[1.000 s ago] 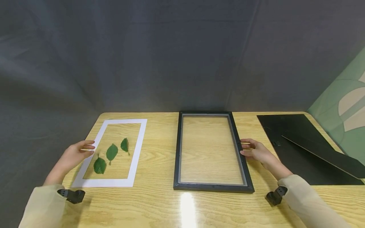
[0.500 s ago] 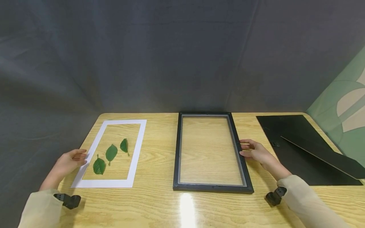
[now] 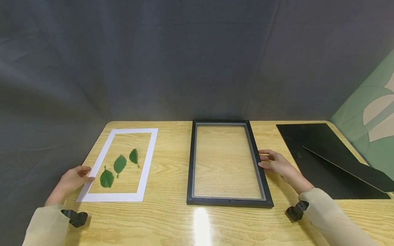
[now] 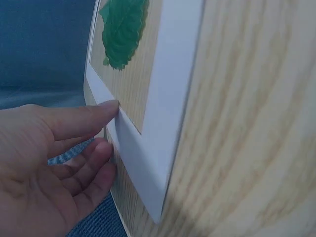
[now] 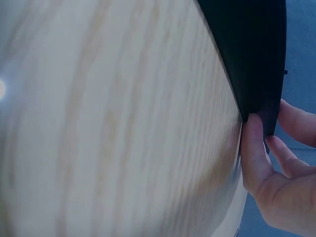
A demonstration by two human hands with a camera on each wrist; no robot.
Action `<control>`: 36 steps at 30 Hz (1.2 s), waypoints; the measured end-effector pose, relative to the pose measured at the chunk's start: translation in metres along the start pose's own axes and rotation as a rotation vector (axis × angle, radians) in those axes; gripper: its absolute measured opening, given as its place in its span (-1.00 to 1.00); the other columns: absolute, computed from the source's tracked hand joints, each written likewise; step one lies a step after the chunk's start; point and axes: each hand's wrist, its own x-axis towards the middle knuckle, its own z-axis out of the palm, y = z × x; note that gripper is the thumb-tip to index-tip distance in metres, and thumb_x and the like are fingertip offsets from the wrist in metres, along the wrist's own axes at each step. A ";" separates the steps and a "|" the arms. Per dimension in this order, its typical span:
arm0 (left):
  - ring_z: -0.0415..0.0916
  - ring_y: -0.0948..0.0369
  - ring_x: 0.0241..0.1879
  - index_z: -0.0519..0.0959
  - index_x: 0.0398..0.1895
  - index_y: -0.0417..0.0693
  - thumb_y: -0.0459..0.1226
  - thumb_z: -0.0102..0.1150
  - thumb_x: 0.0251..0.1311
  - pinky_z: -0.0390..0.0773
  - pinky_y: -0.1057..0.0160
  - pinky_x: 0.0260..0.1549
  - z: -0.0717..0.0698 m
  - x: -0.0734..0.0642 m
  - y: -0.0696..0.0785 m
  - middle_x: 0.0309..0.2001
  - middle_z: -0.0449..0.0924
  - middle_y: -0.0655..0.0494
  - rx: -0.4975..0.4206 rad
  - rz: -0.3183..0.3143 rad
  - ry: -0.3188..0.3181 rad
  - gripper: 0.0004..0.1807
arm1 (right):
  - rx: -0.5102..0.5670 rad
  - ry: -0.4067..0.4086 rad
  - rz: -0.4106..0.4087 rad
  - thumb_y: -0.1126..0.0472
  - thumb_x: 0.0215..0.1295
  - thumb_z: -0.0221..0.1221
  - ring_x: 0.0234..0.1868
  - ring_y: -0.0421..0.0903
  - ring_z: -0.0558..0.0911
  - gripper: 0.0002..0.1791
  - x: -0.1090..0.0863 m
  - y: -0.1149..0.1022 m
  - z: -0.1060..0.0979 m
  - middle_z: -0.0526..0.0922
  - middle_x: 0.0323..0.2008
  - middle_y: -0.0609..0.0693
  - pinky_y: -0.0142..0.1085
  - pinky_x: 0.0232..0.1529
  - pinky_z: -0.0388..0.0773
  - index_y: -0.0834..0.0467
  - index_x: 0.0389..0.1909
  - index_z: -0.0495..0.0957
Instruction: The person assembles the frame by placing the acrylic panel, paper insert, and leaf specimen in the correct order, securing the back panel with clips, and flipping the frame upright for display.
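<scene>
In the head view, my left hand (image 3: 71,180) pinches the left border of a white mat sheet (image 3: 115,197) with an open-looking middle. The left wrist view shows the thumb (image 4: 106,112) on the border, fingers at its outer edge. Three green leaves, one of them a leaf (image 3: 120,164) in the middle, lie within the mat's opening. My right hand (image 3: 278,166) holds the right edge of a black picture frame (image 3: 229,202), which lies flat with a clear pane. In the right wrist view, thumb (image 5: 253,126) and fingers are on different sides of the frame's edge.
A black backing board (image 3: 307,136) with a raised stand leg (image 3: 354,169) lies on the table's right side. The wooden table (image 3: 147,225) meets dark grey fabric (image 3: 197,61) at the back and left. A green patterned panel (image 3: 377,119) stands at the right.
My left hand has moved down and slightly left along the mat's left border, and its thumb now lies on the border. The right hand, frame and leaves stay in place.
</scene>
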 end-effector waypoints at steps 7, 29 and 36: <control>0.44 -0.26 -0.08 0.30 0.11 -0.62 -0.25 0.22 0.15 0.52 -0.06 -0.20 0.002 0.001 0.007 -0.01 0.42 -0.52 0.039 -0.073 0.040 -0.38 | 0.011 -0.004 -0.010 0.31 0.35 0.10 -0.18 -0.32 0.56 -0.31 0.000 0.002 0.000 0.25 0.25 0.44 -0.31 -0.08 0.65 0.38 0.41 0.04; 0.48 -0.14 -0.19 0.30 0.03 -0.70 -0.26 0.15 0.14 0.53 0.04 -0.25 0.003 0.004 0.004 -0.14 0.47 -0.47 0.028 -0.098 -0.024 -0.39 | -0.001 -0.014 -0.015 0.30 0.36 0.09 -0.12 -0.26 0.57 -0.31 0.000 0.004 -0.001 0.26 0.25 0.43 -0.25 -0.01 0.64 0.37 0.42 0.03; 0.46 -0.13 -0.15 0.29 0.05 -0.67 -0.20 0.18 0.13 0.52 0.08 -0.24 0.000 0.006 -0.004 -0.10 0.44 -0.47 0.008 -0.092 -0.024 -0.34 | -0.001 -0.016 -0.016 0.29 0.36 0.09 -0.12 -0.27 0.57 -0.31 -0.001 0.004 -0.001 0.25 0.25 0.43 -0.25 -0.02 0.64 0.37 0.42 0.03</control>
